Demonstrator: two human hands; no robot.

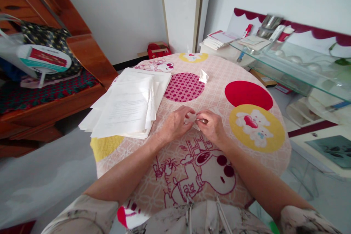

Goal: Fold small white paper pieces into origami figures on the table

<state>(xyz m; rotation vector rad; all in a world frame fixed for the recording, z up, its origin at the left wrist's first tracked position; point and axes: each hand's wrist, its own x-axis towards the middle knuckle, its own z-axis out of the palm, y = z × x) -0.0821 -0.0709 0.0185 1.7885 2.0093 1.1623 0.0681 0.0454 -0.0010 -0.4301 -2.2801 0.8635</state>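
Note:
Over the middle of the table, my left hand (177,123) and my right hand (211,127) meet almost fingertip to fingertip. Both are closed in a pinch on a small white piece of paper (196,127), partly hidden by the fingers. A small shiny metal thing (202,120) shows at my right fingers; I cannot make out its kind. Left of my hands lies a loose stack of printed paper sheets (124,104), some with uneven edges. A crumpled white paper scrap (203,76) sits beyond my hands.
A patterned cloth (189,175) covers the round table. To the right stands a glass shelf (298,60) with cups and papers. A wooden bench (87,62) on the left holds a bag and a round fan (44,58). A red bag (158,50) rests on the floor behind.

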